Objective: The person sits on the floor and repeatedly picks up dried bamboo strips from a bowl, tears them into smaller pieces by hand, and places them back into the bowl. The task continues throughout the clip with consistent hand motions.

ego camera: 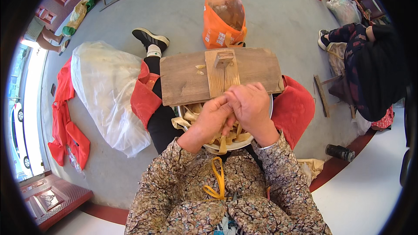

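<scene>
My left hand (212, 117) and my right hand (249, 106) meet over a white-rimmed basin (271, 104), fingers bent close together. Whatever may be between the fingertips is too small or hidden to tell. Pale yellow-brown folded strips (232, 137) fill the basin below my hands. Beyond them a wooden board (183, 78) lies across the basin's far side and my lap. A lighter wood piece (214, 71) is fixed across its middle, with a small wooden block (224, 58) upright on it. Small pale scraps (200, 67) lie on the board.
An orange bag (215, 32) stands open beyond the board. Left of me lie a translucent plastic sack (104, 88) and a red garment (62, 120). Red cloth (294, 107) covers my right knee. At right a person (365, 58) sits near a wooden frame (321, 94) and a dark bottle (339, 152).
</scene>
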The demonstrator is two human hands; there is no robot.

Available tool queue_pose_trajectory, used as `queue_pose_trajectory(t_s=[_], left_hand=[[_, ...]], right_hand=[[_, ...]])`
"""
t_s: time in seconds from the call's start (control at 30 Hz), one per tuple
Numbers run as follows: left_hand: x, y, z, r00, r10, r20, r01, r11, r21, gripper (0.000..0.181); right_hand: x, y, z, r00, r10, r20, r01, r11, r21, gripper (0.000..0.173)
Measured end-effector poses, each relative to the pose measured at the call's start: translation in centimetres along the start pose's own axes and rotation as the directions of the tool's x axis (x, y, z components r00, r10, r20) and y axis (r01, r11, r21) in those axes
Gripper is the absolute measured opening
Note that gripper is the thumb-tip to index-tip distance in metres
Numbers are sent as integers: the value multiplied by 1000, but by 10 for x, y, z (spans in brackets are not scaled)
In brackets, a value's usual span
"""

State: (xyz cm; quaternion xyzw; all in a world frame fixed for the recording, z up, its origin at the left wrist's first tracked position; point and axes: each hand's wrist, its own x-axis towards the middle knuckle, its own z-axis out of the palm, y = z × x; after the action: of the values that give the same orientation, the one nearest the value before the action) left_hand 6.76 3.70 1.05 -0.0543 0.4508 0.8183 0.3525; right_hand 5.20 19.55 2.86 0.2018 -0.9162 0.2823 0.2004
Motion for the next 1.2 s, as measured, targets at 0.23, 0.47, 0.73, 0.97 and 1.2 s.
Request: queue_pose_trajectory(t_s=[0.23, 0.47, 0.73, 0.97, 1.2], left_hand=[[-7, 20, -29, 926, 374, 47, -192, 362, 912, 34], [-24, -9, 7, 986, 155, 65, -164, 969, 184, 28], [-15, -20, 18, 998, 57, -22, -59, 995, -84, 22], [-20, -31, 7, 702, 664, 258, -242, -118, 963, 20], [-24, -64, 3, 598, 762, 250, -419, 32, 907, 39]], right_hand=[[-40, -5, -9, 686, 80, 724, -493, 782, 381, 26], [-43, -29, -25, 727, 304, 616, -604, -144, 784, 21], [-33, -13, 3, 966, 243, -94, -213, 944, 252, 17], [-71, 4, 17, 911, 373, 177, -412, 814, 409, 13], [-96, -9, 19, 531, 294, 795, -605, -526, 598, 21]])
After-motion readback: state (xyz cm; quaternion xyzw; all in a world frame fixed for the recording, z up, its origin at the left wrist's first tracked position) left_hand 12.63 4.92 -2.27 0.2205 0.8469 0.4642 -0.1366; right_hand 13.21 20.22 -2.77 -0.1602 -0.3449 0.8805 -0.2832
